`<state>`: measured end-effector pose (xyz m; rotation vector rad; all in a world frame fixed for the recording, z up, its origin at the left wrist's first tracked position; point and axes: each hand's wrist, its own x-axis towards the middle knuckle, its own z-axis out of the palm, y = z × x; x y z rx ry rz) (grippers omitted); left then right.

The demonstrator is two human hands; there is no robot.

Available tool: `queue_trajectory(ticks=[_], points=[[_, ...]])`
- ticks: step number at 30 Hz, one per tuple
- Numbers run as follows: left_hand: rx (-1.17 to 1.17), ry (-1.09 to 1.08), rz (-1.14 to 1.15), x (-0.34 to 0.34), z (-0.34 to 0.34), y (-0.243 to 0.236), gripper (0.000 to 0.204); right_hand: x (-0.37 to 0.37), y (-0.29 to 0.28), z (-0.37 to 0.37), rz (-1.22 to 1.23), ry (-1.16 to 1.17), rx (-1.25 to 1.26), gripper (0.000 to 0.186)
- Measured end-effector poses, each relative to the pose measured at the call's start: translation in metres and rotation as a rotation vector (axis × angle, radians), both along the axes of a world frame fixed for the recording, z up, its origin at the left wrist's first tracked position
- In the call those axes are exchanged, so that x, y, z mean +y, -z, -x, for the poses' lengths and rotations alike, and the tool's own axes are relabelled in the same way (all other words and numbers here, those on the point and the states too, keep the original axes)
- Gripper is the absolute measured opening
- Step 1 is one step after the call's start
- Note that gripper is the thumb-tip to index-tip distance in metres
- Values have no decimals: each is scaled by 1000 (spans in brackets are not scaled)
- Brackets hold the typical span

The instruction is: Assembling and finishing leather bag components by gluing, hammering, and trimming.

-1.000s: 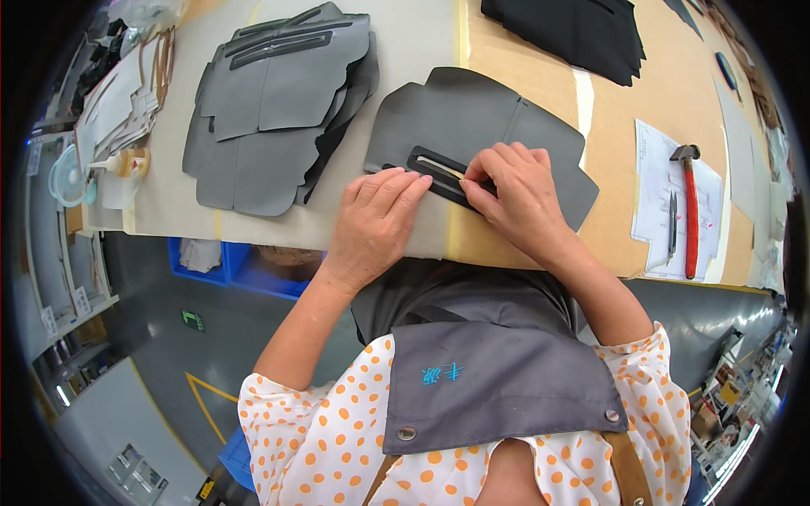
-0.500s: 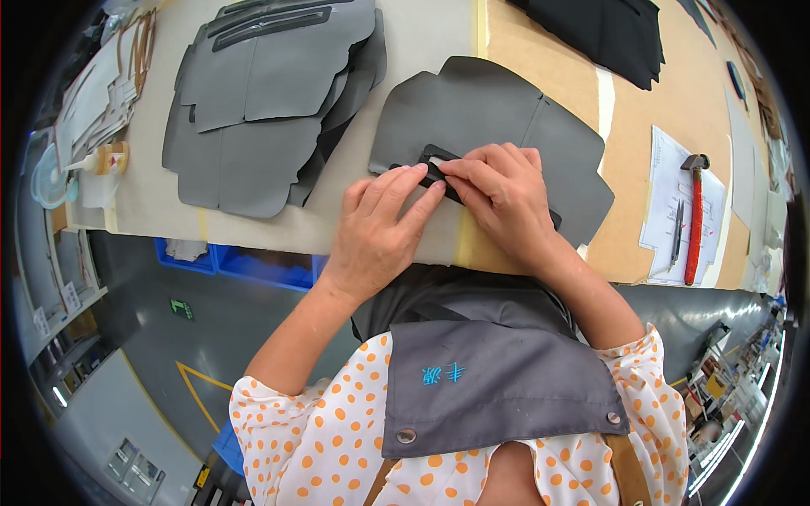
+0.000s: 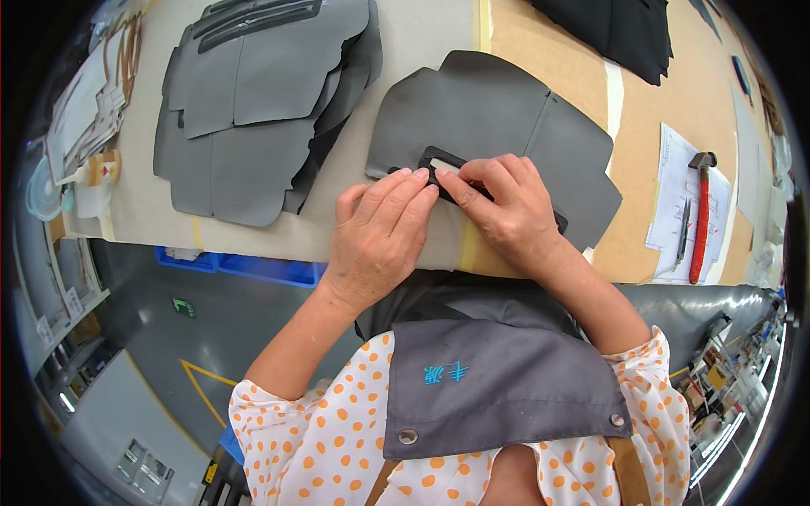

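A grey leather-like panel (image 3: 481, 101) with notched edges lies on the table before me. Near its front edge is a long slot bordered by a black strip (image 3: 428, 158), with a pale patch showing inside. My left hand (image 3: 375, 236) has its fingers close together, the tips on the strip's left end. My right hand (image 3: 510, 207) pinches at the strip just beside them, thumb and index finger bent. The strip's middle is hidden under my right hand; its far right end shows past the wrist.
Several stacked grey panels (image 3: 261, 84) lie at the left. Black pieces (image 3: 620, 34) sit at the far right. A red-handled hammer (image 3: 700, 219) and tweezers (image 3: 683, 232) rest on a paper sheet (image 3: 666, 202). A glue bottle (image 3: 101, 170) stands at the left edge; blue bins (image 3: 266, 268) hang below.
My left fingers have drawn closer together on the strip. My right hand has shifted slightly downward, and more of the pale slot shows. The whole view has moved a little.
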<state>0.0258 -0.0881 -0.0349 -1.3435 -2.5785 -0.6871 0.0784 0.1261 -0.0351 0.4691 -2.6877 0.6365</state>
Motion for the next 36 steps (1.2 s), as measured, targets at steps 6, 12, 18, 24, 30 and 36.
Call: queue_trajectory(ticks=[6, 12, 18, 24, 30, 36], points=[[-26, 113, -15, -4, 22, -6, 28, -1, -1, -2, -59, -14, 26, 39], [4, 286, 126, -4, 42, -17, 23, -1, -2, -3, -42, -5, 12, 40], [57, 369, 218, -11, 49, -23, 21, -2, -1, -3, -56, 6, 23, 37], [33, 359, 256, -15, 46, -26, 23, -2, -2, -3, -54, 3, 23, 35], [6, 347, 291, -18, 42, -27, 26, -2, -1, -3, -54, 0, 28, 35], [-28, 328, 260, -18, 41, -27, 29, -1, -1, -2, -57, -5, 42, 36]])
